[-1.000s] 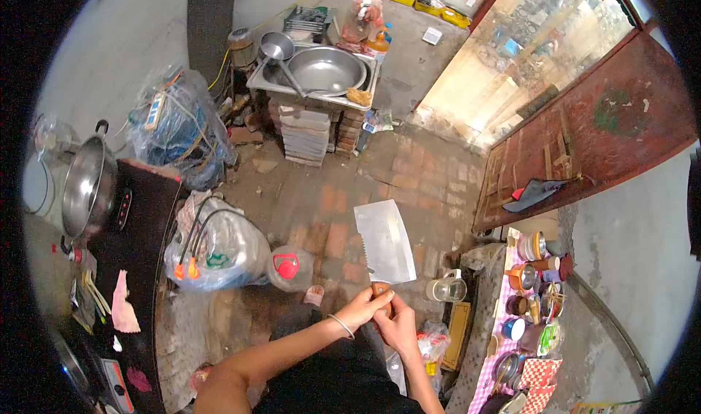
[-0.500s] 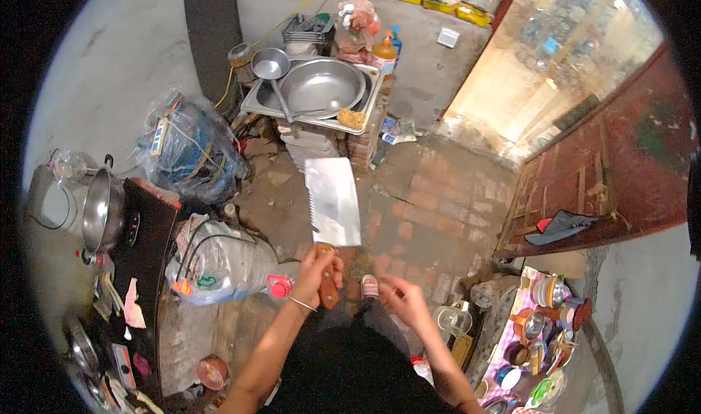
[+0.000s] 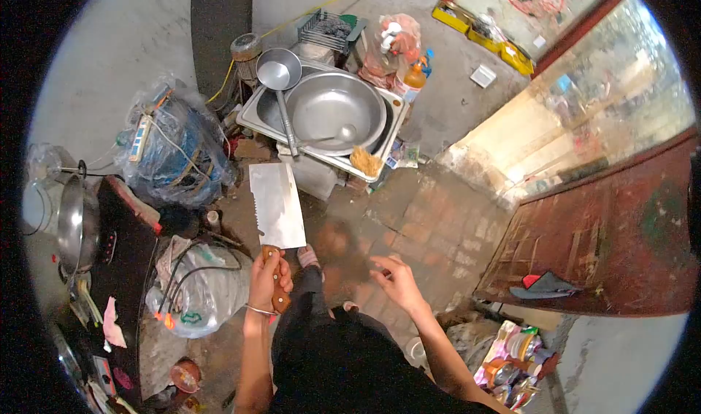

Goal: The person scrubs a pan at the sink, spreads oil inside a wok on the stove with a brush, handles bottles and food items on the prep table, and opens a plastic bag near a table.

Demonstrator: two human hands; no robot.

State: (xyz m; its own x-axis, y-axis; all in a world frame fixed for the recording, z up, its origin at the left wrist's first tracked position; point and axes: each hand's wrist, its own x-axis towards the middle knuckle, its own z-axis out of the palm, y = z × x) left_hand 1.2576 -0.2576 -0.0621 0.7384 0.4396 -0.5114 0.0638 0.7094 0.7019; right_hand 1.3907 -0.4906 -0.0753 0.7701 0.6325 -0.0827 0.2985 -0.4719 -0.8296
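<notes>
Two hands are apart before us. Our left hand (image 3: pixel 269 279) grips a cleaver (image 3: pixel 277 206) by its handle (image 3: pixel 280 301), brown wood with pale round rivets, while our right hand (image 3: pixel 399 284) is free, its fingers loosely curled. On our left wrist we wear a thin, pale bracelet (image 3: pixel 261 312). The blade is flat, grey metal, nearly rectangular, with small teeth along its left edge. The cleaver stands up from our left fist, pointing away from us, well apart from our right hand and to its left.

Farther out, we see a worn brick floor (image 3: pixel 431 224) and a bulging plastic bag (image 3: pixel 212 286) to our left. Ahead, a shiny round basin (image 3: pixel 328 115) sits in a sink (image 3: pixel 319 157), with a long-handled metal ladle (image 3: pixel 279 71) beside it and a fibrous tan scrubber (image 3: pixel 364 161) at the near corner. A rounded metal wok (image 3: pixel 77 224) is at far left.
</notes>
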